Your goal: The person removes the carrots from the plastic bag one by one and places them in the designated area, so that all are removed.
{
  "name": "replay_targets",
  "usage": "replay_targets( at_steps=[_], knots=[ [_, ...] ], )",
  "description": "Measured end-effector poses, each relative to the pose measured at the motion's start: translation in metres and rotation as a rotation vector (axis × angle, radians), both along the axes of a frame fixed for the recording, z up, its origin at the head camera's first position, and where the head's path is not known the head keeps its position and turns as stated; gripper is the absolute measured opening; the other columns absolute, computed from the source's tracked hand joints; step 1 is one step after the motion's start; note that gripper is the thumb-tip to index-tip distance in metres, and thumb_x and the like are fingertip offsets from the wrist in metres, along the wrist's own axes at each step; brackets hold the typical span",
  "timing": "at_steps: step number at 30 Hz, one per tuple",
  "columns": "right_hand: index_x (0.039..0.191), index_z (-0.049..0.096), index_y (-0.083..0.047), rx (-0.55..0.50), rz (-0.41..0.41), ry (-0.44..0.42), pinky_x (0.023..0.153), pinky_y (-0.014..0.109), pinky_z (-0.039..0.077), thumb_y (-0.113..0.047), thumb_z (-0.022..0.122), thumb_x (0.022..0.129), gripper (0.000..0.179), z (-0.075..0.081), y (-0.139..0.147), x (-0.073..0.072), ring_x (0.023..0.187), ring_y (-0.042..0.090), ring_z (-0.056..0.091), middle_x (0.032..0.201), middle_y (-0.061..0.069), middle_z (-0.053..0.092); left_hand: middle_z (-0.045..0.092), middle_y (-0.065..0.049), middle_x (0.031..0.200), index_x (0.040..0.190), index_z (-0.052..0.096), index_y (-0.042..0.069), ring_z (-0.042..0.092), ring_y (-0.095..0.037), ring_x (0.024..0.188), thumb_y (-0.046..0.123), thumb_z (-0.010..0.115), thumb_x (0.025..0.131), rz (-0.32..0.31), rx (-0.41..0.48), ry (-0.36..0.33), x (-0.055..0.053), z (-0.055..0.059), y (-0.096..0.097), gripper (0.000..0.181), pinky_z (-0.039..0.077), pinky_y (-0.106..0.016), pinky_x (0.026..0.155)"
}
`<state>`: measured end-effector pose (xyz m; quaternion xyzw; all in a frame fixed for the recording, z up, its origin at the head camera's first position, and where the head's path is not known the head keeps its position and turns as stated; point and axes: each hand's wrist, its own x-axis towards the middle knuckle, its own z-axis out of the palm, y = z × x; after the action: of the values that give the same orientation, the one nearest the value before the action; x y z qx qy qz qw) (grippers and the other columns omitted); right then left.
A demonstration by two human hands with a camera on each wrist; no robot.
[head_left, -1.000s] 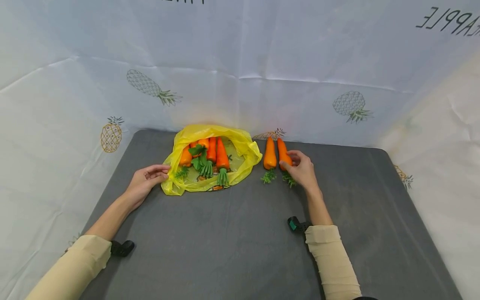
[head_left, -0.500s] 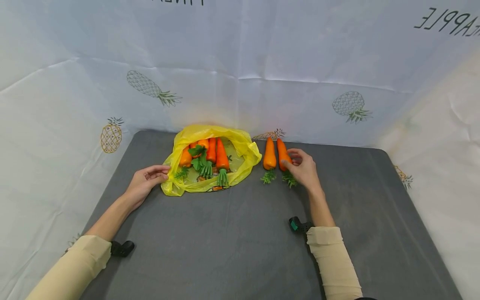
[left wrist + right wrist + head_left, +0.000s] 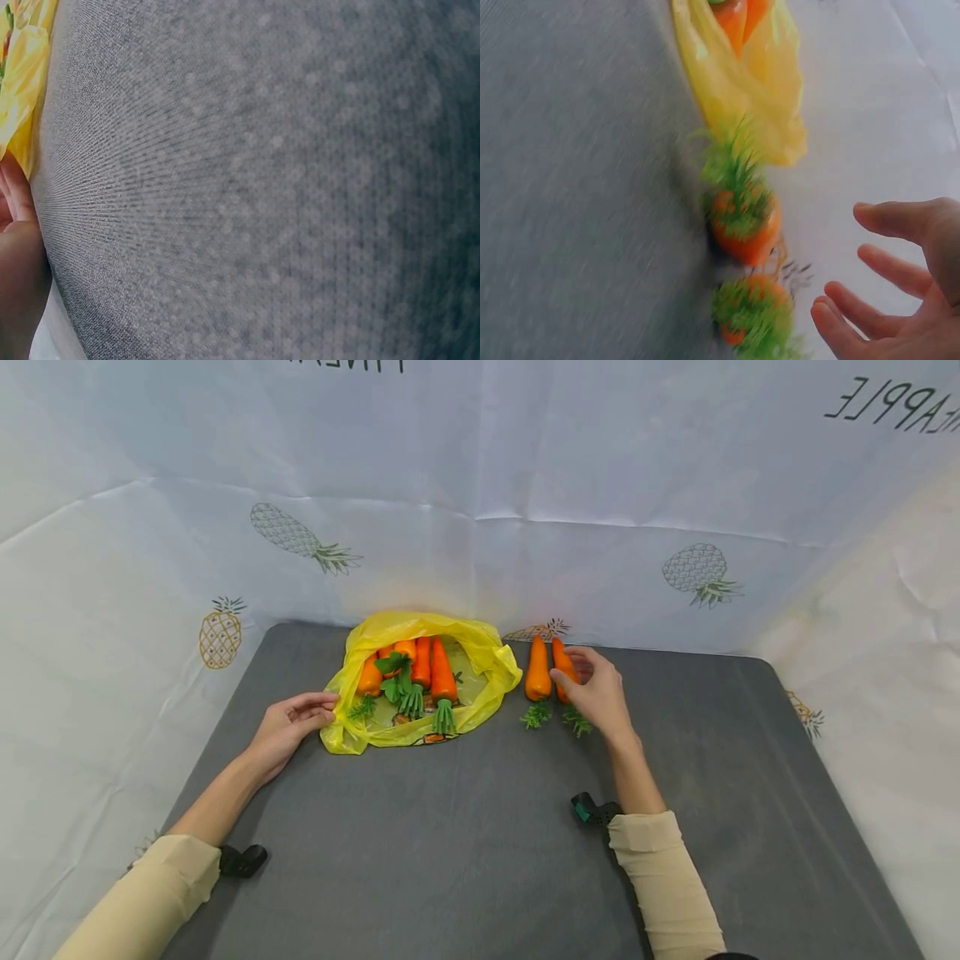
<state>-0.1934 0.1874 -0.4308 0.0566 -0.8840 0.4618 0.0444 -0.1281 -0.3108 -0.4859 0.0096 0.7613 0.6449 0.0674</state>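
Yellow plastic bag (image 3: 501, 672) pinched by your left hand (image 3: 288, 724), right hand (image 3: 600, 697) spread around the rightmost carrot (image 3: 563, 660): seemingly a grasping step, calling for closing thumb and fingers.

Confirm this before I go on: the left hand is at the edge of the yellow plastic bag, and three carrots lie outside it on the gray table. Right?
Not quite: the head view shows two carrots, not three, outside the yellow plastic bag on the gray table. The left hand is at the bag's edge, as you say.
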Motion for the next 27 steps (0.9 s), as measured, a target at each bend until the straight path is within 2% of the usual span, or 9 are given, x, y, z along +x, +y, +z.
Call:
replay_targets(
  at_steps=[6, 14, 21, 27],
  knots=[
    [0.146, 0.062, 0.000, -0.022, 0.037, 0.041, 0.118, 0.060, 0.052, -0.019, 0.076, 0.103, 0.048, 0.011, -0.021, 0.004, 0.136, 0.049, 0.061, 0.148, 0.029, 0.061, 0.075, 0.017, 0.114, 0.145, 0.059, -0.010, 0.070, 0.005, 0.102, 0.014, 0.069, 0.108, 0.001, -0.003, -0.003, 0.000, 0.000, 0.000, 0.046, 0.058, -0.009, 0.090],
    [0.138, 0.067, -0.002, -0.076, 0.107, 0.091, 0.114, 0.056, 0.056, -0.019, 0.079, 0.101, 0.041, 0.015, -0.053, 0.008, 0.127, 0.045, 0.067, 0.138, 0.023, 0.067, 0.075, 0.015, 0.114, 0.144, 0.059, -0.011, 0.071, 0.004, 0.102, 0.013, 0.070, 0.107, -0.003, 0.018, -0.001, 0.000, 0.000, 0.000, 0.045, 0.059, -0.010, 0.090],
    [0.139, 0.066, 0.001, -0.114, 0.195, 0.085, 0.111, 0.056, 0.058, -0.014, 0.079, 0.101, 0.043, 0.009, -0.076, 0.007, 0.125, 0.044, 0.068, 0.137, 0.027, 0.068, 0.075, 0.016, 0.113, 0.144, 0.060, -0.011, 0.070, 0.005, 0.102, 0.014, 0.070, 0.107, 0.008, 0.005, -0.002, 0.001, 0.000, 0.000, 0.046, 0.058, -0.010, 0.090],
    [0.140, 0.066, -0.002, -0.130, 0.239, 0.040, 0.112, 0.053, 0.058, -0.014, 0.078, 0.101, 0.042, 0.002, -0.091, 0.006, 0.126, 0.045, 0.068, 0.139, 0.028, 0.067, 0.075, 0.015, 0.114, 0.144, 0.059, -0.011, 0.070, 0.004, 0.102, 0.014, 0.070, 0.107, 0.003, 0.009, -0.002, 0.000, 0.000, 0.001, 0.045, 0.058, -0.010, 0.091]
  ],
)
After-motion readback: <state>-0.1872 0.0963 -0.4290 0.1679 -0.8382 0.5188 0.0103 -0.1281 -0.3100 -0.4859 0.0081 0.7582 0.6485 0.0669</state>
